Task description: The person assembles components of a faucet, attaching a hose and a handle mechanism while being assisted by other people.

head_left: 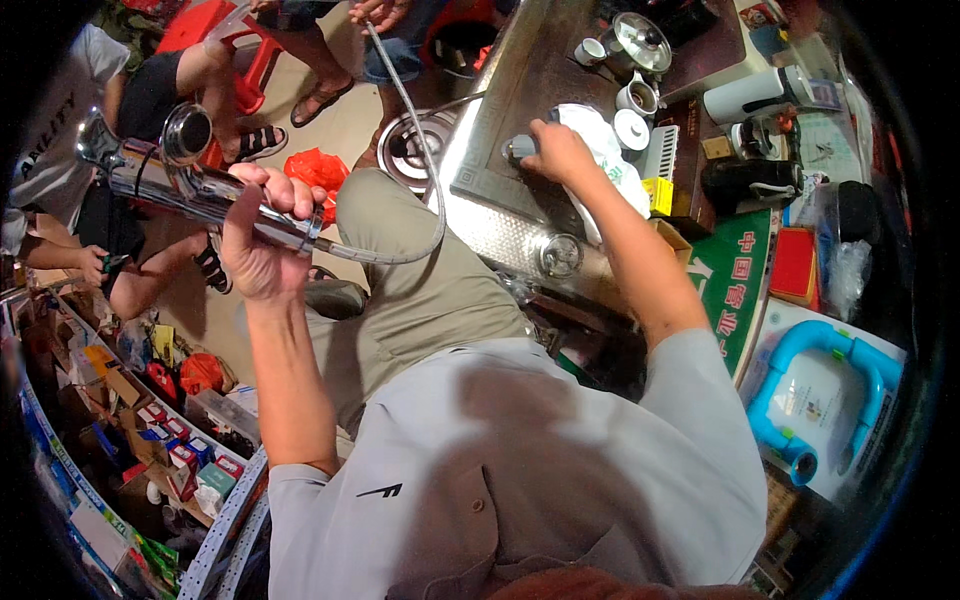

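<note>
My left hand (268, 230) is wrapped round a chrome faucet (175, 185), raised to the left with its spout end pointing left. From its base a braided metal hose (438, 200) bends round and rises to another person's hand (382, 14) at the top. Over the tea table at the right, my right hand (556, 152) is closed at the edge of a small grey, rounded piece (518, 149). Its fingertips are partly hidden, but they appear to grip that piece. Beside this hand lies a white plastic bag (605, 160), partly under my forearm.
Lidded cups and a glass-lidded pot (640, 42) stand on the tea table (500, 110). A white flask (750, 97) lies farther right, above blue pipe (770, 400). Seated people are at the upper left, near a red stool (250, 70). Shelves of boxes (185, 450) line the lower left.
</note>
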The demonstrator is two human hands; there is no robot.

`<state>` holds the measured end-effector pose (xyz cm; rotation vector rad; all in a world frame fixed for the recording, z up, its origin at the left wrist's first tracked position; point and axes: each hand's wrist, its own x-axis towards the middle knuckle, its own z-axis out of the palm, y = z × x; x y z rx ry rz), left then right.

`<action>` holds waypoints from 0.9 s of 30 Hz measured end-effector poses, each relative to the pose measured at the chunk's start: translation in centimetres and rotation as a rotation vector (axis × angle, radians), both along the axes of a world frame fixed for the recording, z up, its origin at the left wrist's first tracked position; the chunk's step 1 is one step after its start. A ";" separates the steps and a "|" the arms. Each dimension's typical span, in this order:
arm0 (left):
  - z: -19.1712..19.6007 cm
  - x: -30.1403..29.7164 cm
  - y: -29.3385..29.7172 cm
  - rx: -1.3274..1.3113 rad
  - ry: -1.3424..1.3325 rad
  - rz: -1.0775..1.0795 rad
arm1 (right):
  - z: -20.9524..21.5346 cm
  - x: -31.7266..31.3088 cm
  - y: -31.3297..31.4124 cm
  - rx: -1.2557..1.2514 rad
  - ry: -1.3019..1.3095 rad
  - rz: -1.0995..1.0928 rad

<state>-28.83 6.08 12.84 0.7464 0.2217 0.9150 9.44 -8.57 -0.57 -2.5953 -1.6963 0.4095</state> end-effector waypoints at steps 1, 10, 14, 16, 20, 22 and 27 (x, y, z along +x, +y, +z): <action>-0.1 0.0 -0.1 -0.003 -0.004 0.002 | 0.7 0.3 0.8 -0.014 -0.053 0.053; -0.8 -1.7 -0.2 0.019 -0.041 -0.014 | 4.5 2.7 5.7 -0.248 -0.121 0.200; -0.9 -2.2 0.2 0.007 -0.078 -0.019 | 6.6 5.2 5.6 -0.186 -0.031 0.172; -0.8 -2.3 0.2 0.006 -0.084 -0.020 | 8.0 6.7 5.7 -0.024 -0.015 0.182; -0.6 -2.9 0.3 -0.036 -0.113 -0.015 | 7.4 9.2 7.7 0.121 -0.130 0.027; -0.5 -3.2 0.5 -0.031 -0.185 0.000 | 3.8 9.0 8.9 0.154 -0.082 0.072; -0.4 -4.8 0.8 -0.020 -0.137 0.080 | -2.9 10.0 9.0 0.150 -0.077 0.128</action>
